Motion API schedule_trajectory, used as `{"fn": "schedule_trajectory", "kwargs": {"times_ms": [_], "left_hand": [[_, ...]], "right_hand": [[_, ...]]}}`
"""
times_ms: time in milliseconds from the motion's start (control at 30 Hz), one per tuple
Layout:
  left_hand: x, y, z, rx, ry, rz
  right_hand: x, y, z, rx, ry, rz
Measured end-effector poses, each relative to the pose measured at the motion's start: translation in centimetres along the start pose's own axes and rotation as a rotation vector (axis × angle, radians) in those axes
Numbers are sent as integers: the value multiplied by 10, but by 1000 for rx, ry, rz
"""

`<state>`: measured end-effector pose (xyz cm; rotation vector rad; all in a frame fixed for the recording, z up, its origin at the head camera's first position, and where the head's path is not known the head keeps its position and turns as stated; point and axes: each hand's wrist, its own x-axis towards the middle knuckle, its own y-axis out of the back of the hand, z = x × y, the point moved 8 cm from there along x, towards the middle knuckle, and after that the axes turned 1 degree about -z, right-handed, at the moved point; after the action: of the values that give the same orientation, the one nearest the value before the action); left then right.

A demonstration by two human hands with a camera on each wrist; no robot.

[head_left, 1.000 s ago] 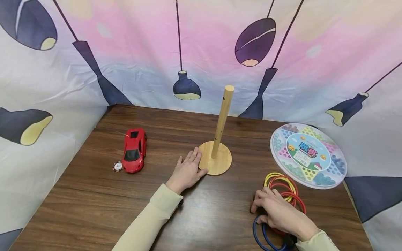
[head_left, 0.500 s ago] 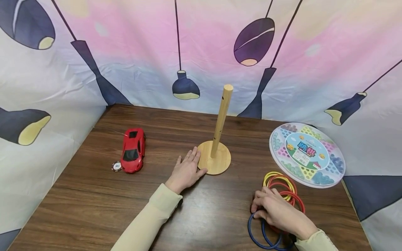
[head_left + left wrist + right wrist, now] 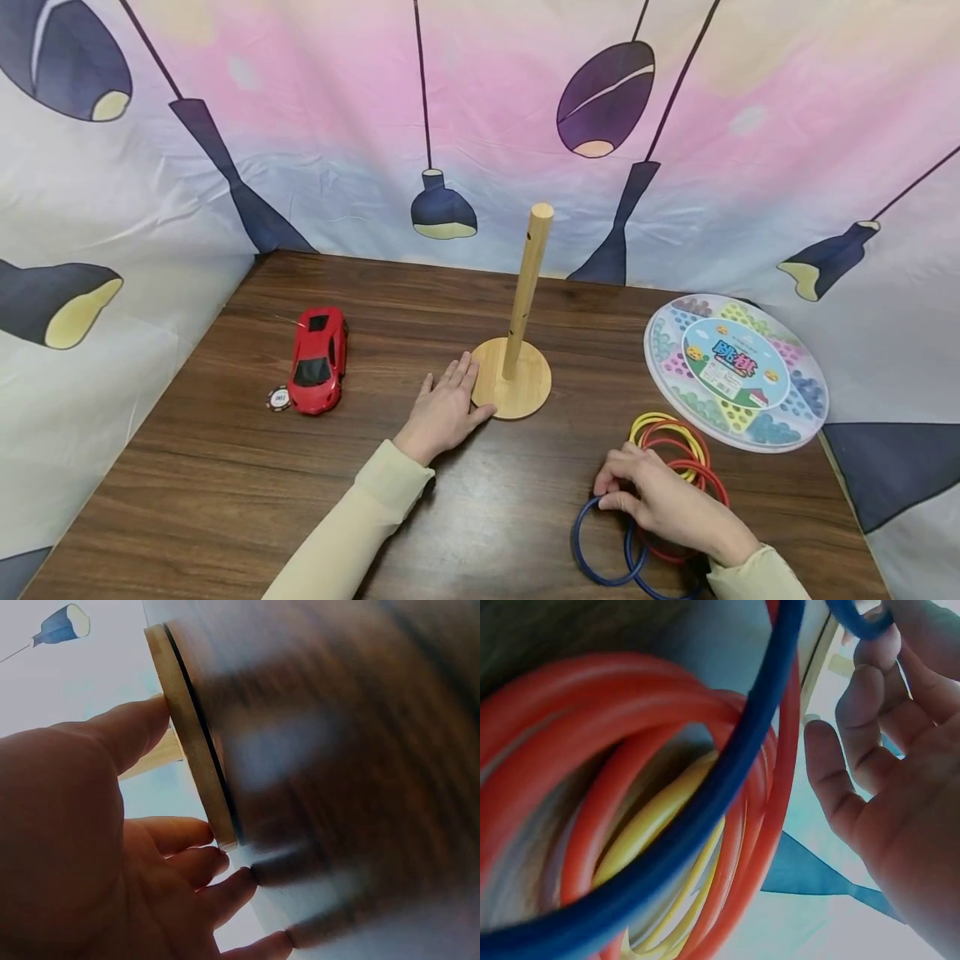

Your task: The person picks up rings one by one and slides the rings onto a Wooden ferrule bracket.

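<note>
Change noted: compared with the head view of one second earlier, one blue ring (image 3: 576, 537) has shifted to the left and now projects further past the right hand (image 3: 660, 500), overlapping the second blue ring (image 3: 628, 552) only in part. The right hand itself has moved little; its thumb and fingertips have drawn slightly to the left.

Right hand: thumb and fingertips pinch the top of the shifted blue ring; the right wrist view confirms blue tubing between them. Whether the ring is wholly off the surface (image 3: 225, 483) cannot be determined.

Left hand (image 3: 442, 417): unchanged. Fingers are extended, with thumb and forefinger against the edge of the round wooden base (image 3: 532, 396); nothing is gripped. The base appears to be steadied by this contact.

Ring location: the red rings (image 3: 720, 482) and yellow rings (image 3: 637, 425) lie in an overlapping heap beside and partly beneath the right hand, near the game board (image 3: 738, 367). The wooden post (image 3: 528, 283) stands upright on its base and carries no ring.

Assessment: the shift is judged to be separation of a single ring from the heap, at an early stage. Part of the ring still crosses the second blue one, so a snag is possible.
</note>
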<state>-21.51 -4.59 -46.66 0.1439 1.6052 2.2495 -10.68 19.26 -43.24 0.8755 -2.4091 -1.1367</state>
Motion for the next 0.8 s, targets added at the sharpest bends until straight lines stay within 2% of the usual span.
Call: {"fn": "schedule_trajectory", "kwargs": {"times_ms": [133,300,433,667,800], "left_hand": [[0,0,1,6,1,-2],[1,0,2,5,1,4],[2,0,3,11,5,-1],[1,0,1,15,4,13],[0,0,1,21,8,20]], "right_hand": [[2,5,2,85,-29,32],[5,13,6,161,-112,79],[8,19,6,215,-151,143],[11,37,7,178,-222,311],[12,49,8,192,-259,405]]}}
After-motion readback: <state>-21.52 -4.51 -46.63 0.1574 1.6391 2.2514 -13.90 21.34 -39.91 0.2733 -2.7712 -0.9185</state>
